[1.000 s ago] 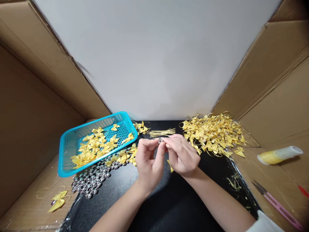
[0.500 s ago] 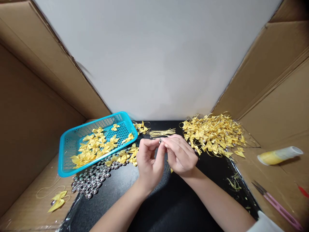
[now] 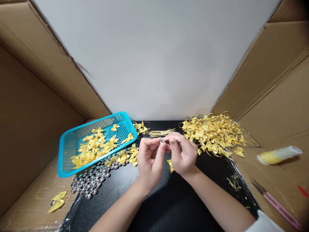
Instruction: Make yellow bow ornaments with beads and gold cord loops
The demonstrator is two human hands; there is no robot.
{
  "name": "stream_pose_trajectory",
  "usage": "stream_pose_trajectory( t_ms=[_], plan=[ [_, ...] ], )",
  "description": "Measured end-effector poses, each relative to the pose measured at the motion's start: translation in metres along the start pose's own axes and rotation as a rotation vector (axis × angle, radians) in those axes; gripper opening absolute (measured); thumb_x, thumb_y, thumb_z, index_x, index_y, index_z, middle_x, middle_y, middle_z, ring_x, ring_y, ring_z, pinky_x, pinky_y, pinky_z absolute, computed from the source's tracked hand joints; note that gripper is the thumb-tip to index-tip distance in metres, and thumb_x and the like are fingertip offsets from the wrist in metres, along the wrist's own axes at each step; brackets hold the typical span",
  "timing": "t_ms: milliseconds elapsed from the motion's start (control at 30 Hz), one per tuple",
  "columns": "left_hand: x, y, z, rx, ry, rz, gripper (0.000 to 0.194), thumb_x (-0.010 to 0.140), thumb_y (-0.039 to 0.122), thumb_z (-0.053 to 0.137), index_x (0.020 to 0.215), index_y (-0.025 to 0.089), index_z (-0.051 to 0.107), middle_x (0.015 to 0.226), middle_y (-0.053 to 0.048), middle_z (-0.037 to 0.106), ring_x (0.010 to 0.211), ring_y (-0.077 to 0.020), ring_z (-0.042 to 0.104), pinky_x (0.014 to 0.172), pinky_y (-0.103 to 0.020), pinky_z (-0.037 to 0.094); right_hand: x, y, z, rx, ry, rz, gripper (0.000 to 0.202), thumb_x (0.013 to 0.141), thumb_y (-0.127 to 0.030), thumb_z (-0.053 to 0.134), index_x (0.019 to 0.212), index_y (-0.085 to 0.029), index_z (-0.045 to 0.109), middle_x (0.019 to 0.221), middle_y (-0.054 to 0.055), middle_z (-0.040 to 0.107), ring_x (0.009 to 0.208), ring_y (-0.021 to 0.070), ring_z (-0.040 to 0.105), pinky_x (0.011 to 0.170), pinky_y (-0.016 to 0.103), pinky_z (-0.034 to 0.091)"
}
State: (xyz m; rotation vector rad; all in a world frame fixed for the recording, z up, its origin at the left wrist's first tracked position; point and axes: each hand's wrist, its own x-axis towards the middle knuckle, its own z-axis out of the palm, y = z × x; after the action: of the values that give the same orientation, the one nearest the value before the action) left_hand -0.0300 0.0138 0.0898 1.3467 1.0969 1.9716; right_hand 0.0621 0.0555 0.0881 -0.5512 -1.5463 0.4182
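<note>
Between the thumb and index finger of my left hand [image 3: 152, 156] is a small shiny silver bell [image 3: 162, 140]. My right hand [image 3: 183, 153] is closed in a pinch just right of the bell, thumb against the bent index finger. Whatever those right fingers hold is too small to make out. A yellow ribbon bow [image 3: 170, 165] lies on the black table below, partly covered by my right hand. Behind my fingertips is a bundle of thin gold cords [image 3: 161, 132]. Many more silver bells [image 3: 93, 180] are spread on the table to the left.
A blue basket [image 3: 60, 158] of yellow bows stands at the left. At the back right is a heap of finished-looking yellow bows with loops [image 3: 212, 133]. Pink-handled snips [image 3: 277, 204] and a yellow thread spool [image 3: 279, 155] lie on cardboard at the right.
My right fingers have drawn slightly right, away from the bell, and the thumb has lifted. More of the bell and the bow below now shows. My left hand is nearly still.
</note>
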Motion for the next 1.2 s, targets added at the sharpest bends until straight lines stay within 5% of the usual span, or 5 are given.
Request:
stream_pose_trajectory(
  t_ms=[133, 300, 433, 700, 1200],
  plan=[
    [0.002, 0.003, 0.000, -0.070, -0.012, -0.056, 0.013, 0.088, 0.021, 0.064, 0.092, 0.020, 0.052, 0.073, 0.001, 0.071, 0.065, -0.0129, 0.071, 0.062, -0.024, 0.058, -0.001, -0.003, -0.001, 0.041, 0.044, 0.046, 0.018, 0.093, -0.015, 0.049, 0.093, -0.021, 0.066, 0.081, 0.004, 0.072, 0.077, 0.0167, 0.069, 0.070, 0.031, 0.058],
    [0.011, 0.004, -0.002, -0.277, -0.085, -0.263, 0.015, 0.088, 0.031, 0.065, 0.090, 0.019, 0.056, 0.065, 0.002, 0.068, 0.059, -0.0094, 0.065, 0.058, -0.020, 0.054, 0.008, -0.011, -0.002, 0.402, -0.007, 0.441, 0.020, 0.094, -0.029, 0.052, 0.087, -0.019, 0.067, 0.084, 0.005, 0.071, 0.067, 0.0138, 0.065, 0.051, 0.024, 0.054],
    [0.016, 0.004, -0.003, -0.412, -0.077, -0.321, 0.021, 0.083, 0.036, 0.070, 0.088, 0.019, 0.059, 0.063, 0.002, 0.067, 0.056, -0.0082, 0.060, 0.054, -0.018, 0.050, 0.016, -0.016, -0.004, 0.660, -0.063, 0.627, 0.021, 0.093, -0.033, 0.056, 0.084, -0.017, 0.067, 0.084, 0.005, 0.071, 0.060, 0.0111, 0.060, 0.052, 0.026, 0.054],
    [0.015, 0.001, -0.006, -0.308, -0.095, -0.229, 0.021, 0.084, 0.037, 0.069, 0.093, 0.021, 0.059, 0.065, 0.002, 0.066, 0.057, -0.0100, 0.060, 0.056, -0.021, 0.051, 0.023, -0.018, -0.005, 0.737, -0.107, 0.716, 0.025, 0.089, -0.038, 0.057, 0.077, -0.017, 0.063, 0.069, 0.002, 0.062, 0.058, 0.0118, 0.055, 0.053, 0.027, 0.053],
    [0.015, 0.002, -0.007, -0.183, -0.145, -0.071, 0.007, 0.090, 0.024, 0.061, 0.097, 0.020, 0.061, 0.076, -0.001, 0.072, 0.064, -0.0110, 0.066, 0.057, -0.021, 0.053, 0.025, -0.013, -0.009, 0.797, -0.175, 0.800, 0.023, 0.089, -0.036, 0.058, 0.077, -0.017, 0.058, 0.073, 0.002, 0.058, 0.060, 0.0101, 0.052, 0.056, 0.025, 0.052]
  ],
)
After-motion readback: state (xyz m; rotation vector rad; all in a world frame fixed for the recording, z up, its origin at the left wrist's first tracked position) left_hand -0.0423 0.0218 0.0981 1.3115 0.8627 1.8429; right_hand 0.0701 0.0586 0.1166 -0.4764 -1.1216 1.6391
